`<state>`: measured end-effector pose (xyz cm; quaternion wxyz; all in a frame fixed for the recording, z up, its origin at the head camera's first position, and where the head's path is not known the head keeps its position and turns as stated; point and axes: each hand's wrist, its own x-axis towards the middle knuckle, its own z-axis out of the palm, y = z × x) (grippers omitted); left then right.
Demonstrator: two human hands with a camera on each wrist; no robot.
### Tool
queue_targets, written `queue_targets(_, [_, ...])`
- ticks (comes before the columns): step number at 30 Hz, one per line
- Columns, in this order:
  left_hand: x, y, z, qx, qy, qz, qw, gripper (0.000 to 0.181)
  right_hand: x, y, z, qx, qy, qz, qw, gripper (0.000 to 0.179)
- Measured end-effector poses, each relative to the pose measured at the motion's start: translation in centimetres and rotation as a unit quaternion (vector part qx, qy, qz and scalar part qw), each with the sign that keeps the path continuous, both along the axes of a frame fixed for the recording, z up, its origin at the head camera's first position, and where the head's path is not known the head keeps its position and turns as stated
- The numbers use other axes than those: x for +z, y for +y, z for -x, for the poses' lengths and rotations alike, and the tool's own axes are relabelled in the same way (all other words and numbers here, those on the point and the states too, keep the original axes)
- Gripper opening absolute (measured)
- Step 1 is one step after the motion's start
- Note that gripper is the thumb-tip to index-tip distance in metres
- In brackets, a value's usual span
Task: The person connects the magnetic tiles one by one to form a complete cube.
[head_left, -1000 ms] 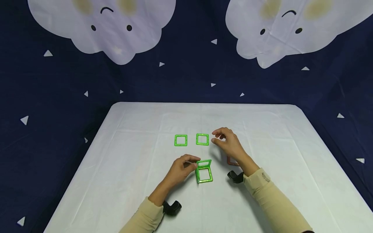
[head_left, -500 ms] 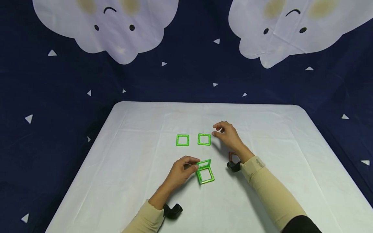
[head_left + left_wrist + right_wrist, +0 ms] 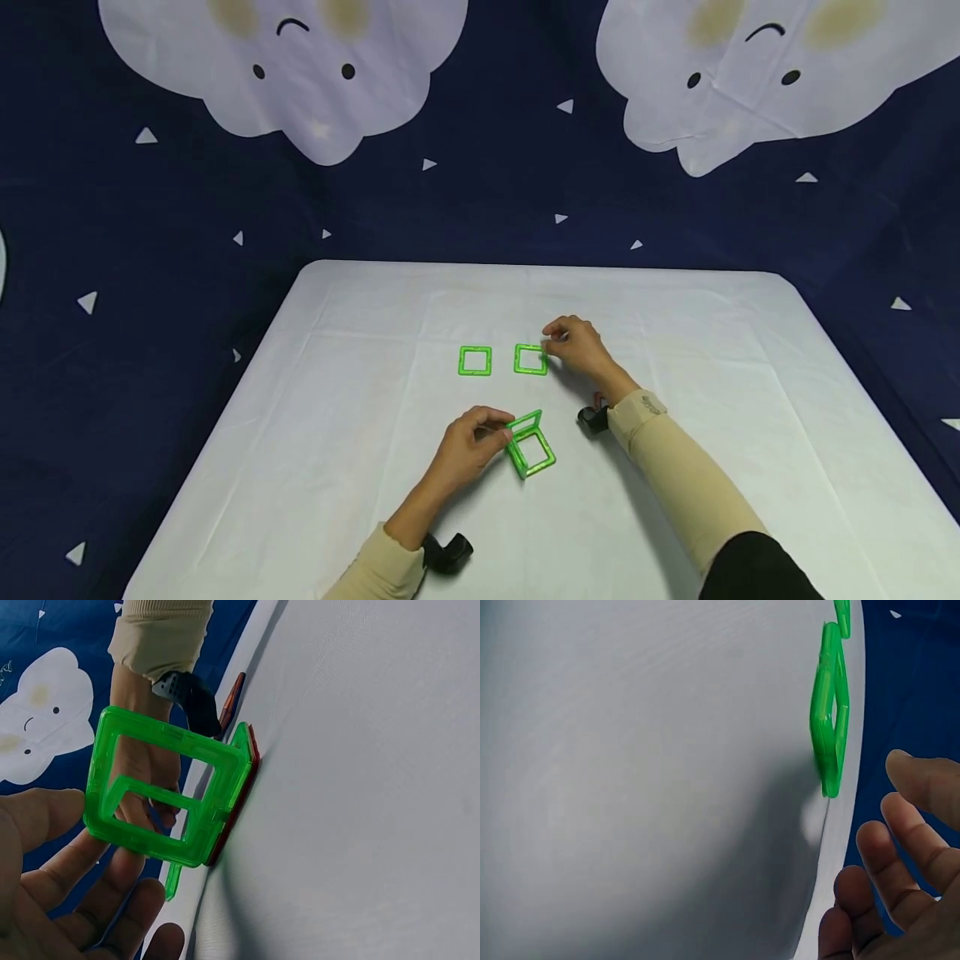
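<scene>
My left hand (image 3: 474,443) pinches the left side of a small structure of green square magnetic tiles (image 3: 546,460), thumb on one face and fingers behind. In the left wrist view a green frame (image 3: 101,761) stands upright at the thumb, and a red edge (image 3: 241,806) runs along the structure's base. My right hand (image 3: 581,343) hovers over the far part of the table, its thumb beside the right loose green square tile (image 3: 531,372). From the right wrist view, thumb and fingers (image 3: 885,851) are apart with nothing between them, off the loose tile (image 3: 823,712).
Another loose green square tile (image 3: 475,372) lies flat to the left. A reddish tile (image 3: 598,400) is mostly hidden behind the right wrist and its black wrist camera (image 3: 594,419). The white table (image 3: 375,333) ends at a dark blue backdrop with clouds.
My right hand has shifted slightly left and closer to the right loose tile. My left hand keeps its pinch, and the green structure has turned a little on the table.
</scene>
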<state>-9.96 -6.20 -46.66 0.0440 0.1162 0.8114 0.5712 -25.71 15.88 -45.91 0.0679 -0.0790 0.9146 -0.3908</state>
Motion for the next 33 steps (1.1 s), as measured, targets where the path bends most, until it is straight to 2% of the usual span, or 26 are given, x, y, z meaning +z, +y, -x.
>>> queue_targets(6, [-0.4, 0.0, -0.4, 0.016, -0.019, -0.018, 0.9995, 0.02, -0.2, -0.7, 0.4, 0.0, -0.005, -0.029, 0.9996, 0.027])
queue_targets(11, [-0.2, 0.1, -0.7, 0.027, -0.017, -0.005, 0.9995, 0.019, -0.4, -1.1, 0.6, -0.002, -0.004, -0.048, 0.9989, 0.026])
queue_targets(18, [-0.1, 0.2, -1.1, 0.04, -0.019, -0.014, 0.999, 0.018, -0.6, -1.4, 0.8, -0.003, -0.009, -0.061, 0.9981, 0.023])
queue_targets(33, [0.0, 0.4, -1.8, 0.049, -0.007, 0.021, 0.9986, 0.015, -0.7, -1.7, 0.8, 0.004, -0.01, -0.08, 0.9967, 0.018])
